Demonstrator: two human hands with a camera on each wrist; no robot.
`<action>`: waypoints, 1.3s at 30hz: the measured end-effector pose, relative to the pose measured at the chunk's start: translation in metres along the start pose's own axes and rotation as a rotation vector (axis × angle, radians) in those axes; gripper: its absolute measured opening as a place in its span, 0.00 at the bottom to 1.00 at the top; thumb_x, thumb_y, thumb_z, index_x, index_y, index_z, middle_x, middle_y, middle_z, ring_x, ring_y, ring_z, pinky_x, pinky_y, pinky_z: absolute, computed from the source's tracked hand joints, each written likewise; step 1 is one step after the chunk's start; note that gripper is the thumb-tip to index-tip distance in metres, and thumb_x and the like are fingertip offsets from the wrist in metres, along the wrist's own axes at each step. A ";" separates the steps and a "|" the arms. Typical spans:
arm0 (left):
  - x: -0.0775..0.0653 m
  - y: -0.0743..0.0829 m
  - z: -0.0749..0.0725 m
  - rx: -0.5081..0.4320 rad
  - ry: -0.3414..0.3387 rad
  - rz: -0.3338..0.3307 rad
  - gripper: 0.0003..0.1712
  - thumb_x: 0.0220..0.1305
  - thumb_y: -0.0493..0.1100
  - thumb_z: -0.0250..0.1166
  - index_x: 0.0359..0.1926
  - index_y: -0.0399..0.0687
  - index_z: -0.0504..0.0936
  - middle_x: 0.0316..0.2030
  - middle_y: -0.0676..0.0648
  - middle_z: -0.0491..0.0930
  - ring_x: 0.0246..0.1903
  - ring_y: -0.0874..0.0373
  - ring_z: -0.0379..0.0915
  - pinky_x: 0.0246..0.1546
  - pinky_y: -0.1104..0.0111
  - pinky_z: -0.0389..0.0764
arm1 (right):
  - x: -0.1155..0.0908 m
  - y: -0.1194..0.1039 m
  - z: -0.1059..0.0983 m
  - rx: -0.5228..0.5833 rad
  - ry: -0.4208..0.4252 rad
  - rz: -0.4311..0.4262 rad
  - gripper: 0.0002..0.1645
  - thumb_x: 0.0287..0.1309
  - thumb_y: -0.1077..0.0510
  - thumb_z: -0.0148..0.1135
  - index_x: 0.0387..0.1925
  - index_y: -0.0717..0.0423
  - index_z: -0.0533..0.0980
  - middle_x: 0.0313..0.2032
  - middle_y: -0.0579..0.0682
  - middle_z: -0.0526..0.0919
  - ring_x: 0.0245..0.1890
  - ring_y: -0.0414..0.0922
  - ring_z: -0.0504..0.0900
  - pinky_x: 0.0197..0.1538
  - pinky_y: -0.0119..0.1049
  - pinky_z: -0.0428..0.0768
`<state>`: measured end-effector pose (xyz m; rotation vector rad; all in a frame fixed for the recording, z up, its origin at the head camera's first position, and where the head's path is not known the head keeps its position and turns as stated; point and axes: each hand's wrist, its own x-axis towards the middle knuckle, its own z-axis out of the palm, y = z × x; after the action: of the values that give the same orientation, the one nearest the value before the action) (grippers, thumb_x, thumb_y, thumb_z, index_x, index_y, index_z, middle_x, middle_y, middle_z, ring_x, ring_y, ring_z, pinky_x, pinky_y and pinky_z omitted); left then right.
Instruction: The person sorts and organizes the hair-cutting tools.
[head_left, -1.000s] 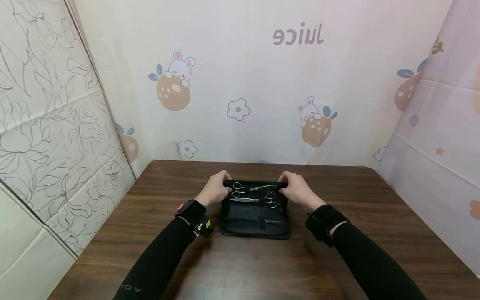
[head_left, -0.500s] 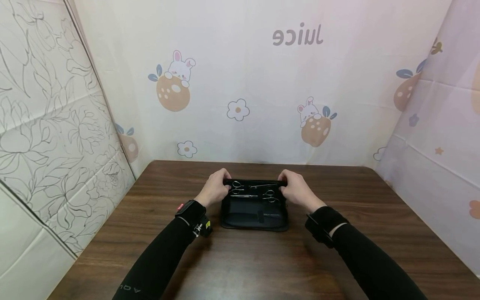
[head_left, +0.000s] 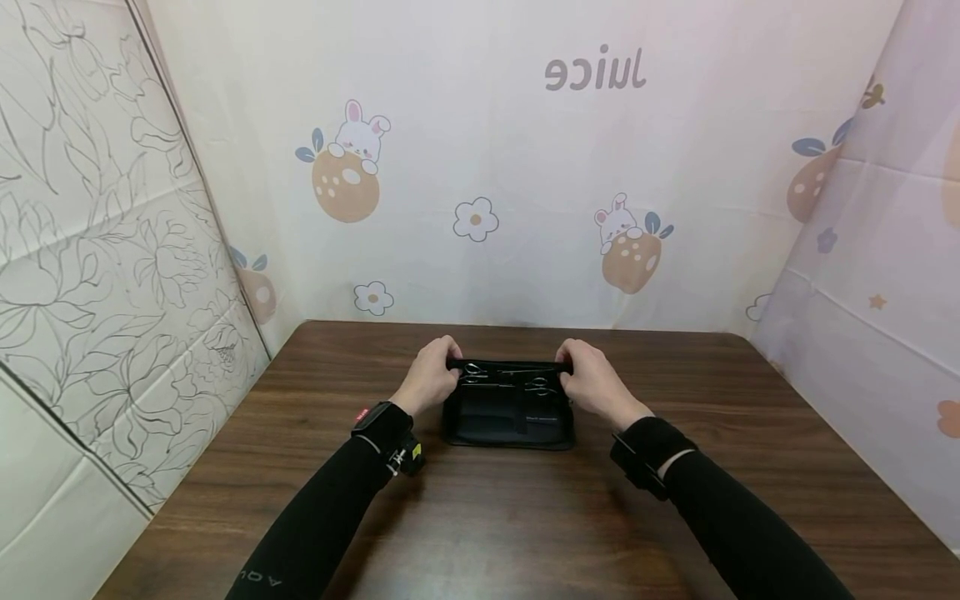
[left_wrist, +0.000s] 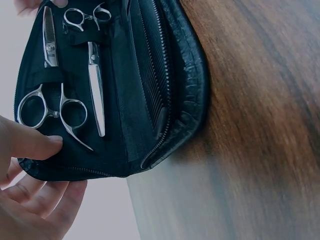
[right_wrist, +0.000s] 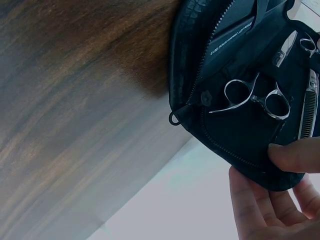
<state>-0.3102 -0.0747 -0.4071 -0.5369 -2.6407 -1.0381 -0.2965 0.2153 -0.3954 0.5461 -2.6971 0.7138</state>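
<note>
A black zippered scissor case [head_left: 483, 417] lies opened out on the table, its far flap tilted up toward me. My left hand [head_left: 430, 377] pinches the flap's far left corner, thumb on the inside and fingers behind. The far right corner is held the same way by my right hand [head_left: 596, 379]. Inside the flap, straps hold thinning scissors [left_wrist: 50, 37] and plain hairdressing scissors [left_wrist: 96, 90], lying in opposite directions. A black comb [right_wrist: 231, 37] with pale lettering is tucked into the near half.
The brown wooden table [head_left: 517, 517] carries the case near its far middle. Behind it hangs a pale printed curtain [head_left: 480, 150], with another curtain [head_left: 870, 275] at the right. A flower-patterned panel [head_left: 135, 250] stands along the left. A zipper pull [right_wrist: 175, 118] dangles at the case's side.
The flap with the scissors has tilted up steeper, so the scissors look flatter from above. The case's near edge has slid away from me. Both hands keep their grip on the corners.
</note>
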 end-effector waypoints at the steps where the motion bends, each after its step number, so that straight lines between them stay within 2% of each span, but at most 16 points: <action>1: 0.000 0.000 0.000 0.004 -0.002 0.002 0.10 0.63 0.27 0.65 0.42 0.42 0.76 0.43 0.44 0.76 0.45 0.49 0.72 0.52 0.56 0.75 | -0.001 0.000 0.000 -0.001 -0.002 0.001 0.09 0.62 0.71 0.62 0.42 0.59 0.75 0.41 0.54 0.77 0.39 0.50 0.75 0.44 0.46 0.76; 12: -0.007 0.001 -0.003 0.041 -0.070 0.049 0.10 0.61 0.28 0.64 0.42 0.41 0.78 0.40 0.45 0.75 0.42 0.50 0.71 0.49 0.56 0.74 | -0.007 -0.004 -0.002 -0.037 -0.072 -0.023 0.12 0.58 0.72 0.62 0.41 0.57 0.75 0.41 0.53 0.77 0.39 0.50 0.74 0.43 0.46 0.76; 19: -0.012 0.001 -0.005 -0.012 -0.189 0.066 0.10 0.63 0.29 0.63 0.45 0.42 0.80 0.42 0.46 0.76 0.43 0.52 0.72 0.49 0.56 0.74 | -0.012 -0.003 -0.007 0.007 -0.176 -0.029 0.12 0.62 0.71 0.60 0.45 0.58 0.78 0.42 0.54 0.77 0.41 0.50 0.75 0.45 0.47 0.76; 25: -0.012 -0.002 -0.004 -0.027 -0.307 0.101 0.13 0.63 0.32 0.62 0.48 0.43 0.81 0.44 0.46 0.77 0.45 0.53 0.73 0.52 0.56 0.75 | -0.014 0.001 -0.010 0.053 -0.260 -0.019 0.12 0.62 0.70 0.63 0.46 0.57 0.79 0.43 0.51 0.79 0.42 0.48 0.76 0.46 0.46 0.77; 31: -0.014 -0.005 -0.002 -0.008 -0.404 0.136 0.18 0.62 0.36 0.66 0.54 0.42 0.81 0.49 0.45 0.77 0.50 0.51 0.73 0.57 0.56 0.73 | -0.017 0.006 -0.012 0.059 -0.351 -0.025 0.16 0.63 0.65 0.67 0.52 0.57 0.80 0.48 0.52 0.81 0.51 0.52 0.79 0.54 0.52 0.78; 34: -0.014 -0.007 -0.001 0.013 -0.420 0.156 0.21 0.60 0.41 0.70 0.54 0.42 0.81 0.51 0.45 0.77 0.52 0.51 0.72 0.58 0.56 0.72 | -0.018 0.008 -0.012 0.060 -0.382 -0.036 0.19 0.62 0.62 0.69 0.55 0.58 0.80 0.51 0.53 0.81 0.54 0.54 0.78 0.56 0.53 0.77; 39: -0.016 -0.006 0.001 0.032 -0.431 0.151 0.26 0.58 0.46 0.74 0.56 0.43 0.81 0.53 0.44 0.76 0.55 0.50 0.71 0.60 0.55 0.72 | -0.020 0.008 -0.013 0.080 -0.409 -0.056 0.24 0.60 0.59 0.72 0.57 0.58 0.79 0.52 0.54 0.80 0.53 0.54 0.78 0.56 0.54 0.77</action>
<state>-0.2990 -0.0822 -0.4171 -1.0383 -2.9113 -0.9164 -0.2797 0.2347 -0.3951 0.8686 -3.0180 0.7687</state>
